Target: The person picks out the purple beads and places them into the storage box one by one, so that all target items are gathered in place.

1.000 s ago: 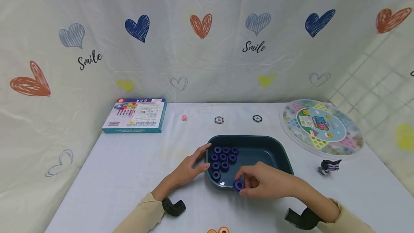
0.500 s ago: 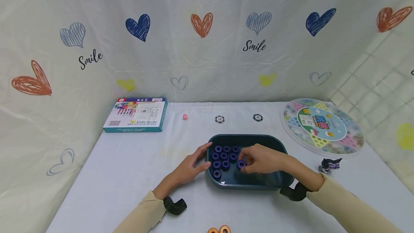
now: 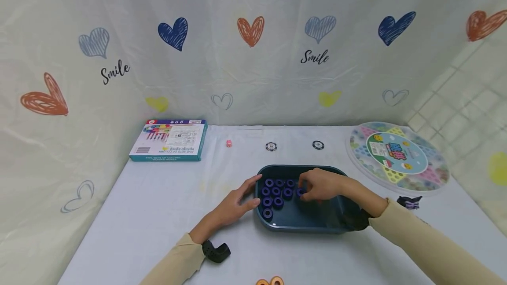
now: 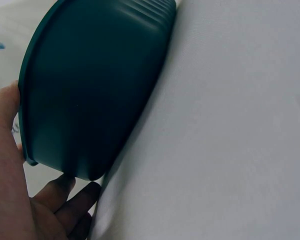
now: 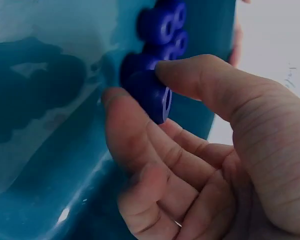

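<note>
A dark teal tray (image 3: pixel 301 229) with rounded corners sits on the table. Several purple ring-shaped beads (image 3: pixel 276 191) stand grouped in rows at its left end. My right hand (image 3: pixel 324 184) reaches into the tray and pinches one purple bead (image 5: pixel 152 96) between thumb and fingers, just right of the others. In the right wrist view, that bead is close beside the row, and whether it touches the tray floor is hidden. My left hand (image 3: pixel 233 206) rests against the tray's left end, thumb at the rim and fingers spread along the outer wall (image 4: pixel 90 90).
Behind the tray lie a pink piece (image 3: pixel 229 143) and two poker chips (image 3: pixel 271 146). A flat box (image 3: pixel 168 140) is at back left, a round game board (image 3: pixel 398 157) at back right. A dark figurine (image 3: pixel 409 202) stands right; orange rings (image 3: pixel 277 281) lie at the front edge.
My right hand has carried the purple bead from the tray's near rim inward and away from me, up beside the grouped beads. The left hand stays at the tray's left end.
</note>
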Demonstrator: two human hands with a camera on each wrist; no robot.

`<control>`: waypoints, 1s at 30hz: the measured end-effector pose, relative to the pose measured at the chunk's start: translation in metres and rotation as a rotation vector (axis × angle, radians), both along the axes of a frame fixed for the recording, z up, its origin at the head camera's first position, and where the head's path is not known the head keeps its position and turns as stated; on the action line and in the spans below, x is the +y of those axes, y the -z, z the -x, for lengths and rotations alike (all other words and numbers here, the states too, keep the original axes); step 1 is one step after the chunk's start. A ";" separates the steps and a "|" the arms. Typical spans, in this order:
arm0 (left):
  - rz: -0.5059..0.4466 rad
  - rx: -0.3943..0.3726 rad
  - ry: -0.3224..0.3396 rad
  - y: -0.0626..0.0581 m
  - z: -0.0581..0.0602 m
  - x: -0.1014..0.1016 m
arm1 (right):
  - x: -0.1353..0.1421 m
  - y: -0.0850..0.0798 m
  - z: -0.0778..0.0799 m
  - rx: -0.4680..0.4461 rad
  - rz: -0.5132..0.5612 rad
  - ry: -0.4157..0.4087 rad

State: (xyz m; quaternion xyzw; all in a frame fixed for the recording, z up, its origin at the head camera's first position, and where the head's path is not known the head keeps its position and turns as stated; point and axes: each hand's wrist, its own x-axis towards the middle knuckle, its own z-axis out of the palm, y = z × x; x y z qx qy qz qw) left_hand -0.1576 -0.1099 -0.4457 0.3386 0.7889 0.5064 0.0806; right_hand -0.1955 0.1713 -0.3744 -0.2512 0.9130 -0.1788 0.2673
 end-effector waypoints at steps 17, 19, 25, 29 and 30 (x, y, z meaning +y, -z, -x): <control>0.016 0.003 -0.001 0.000 -0.001 0.002 | 0.009 0.014 0.012 0.022 0.001 0.077; 0.017 0.004 0.002 -0.001 -0.002 0.002 | 0.010 0.014 0.011 0.029 0.017 0.083; 0.022 0.006 0.002 -0.004 -0.003 0.002 | 0.015 0.009 0.008 0.016 0.065 0.116; 0.019 0.001 0.008 -0.003 -0.003 0.002 | 0.016 0.000 0.002 0.043 0.082 0.112; 0.018 -0.001 0.008 -0.002 -0.003 0.001 | 0.017 -0.002 -0.001 0.064 0.080 0.111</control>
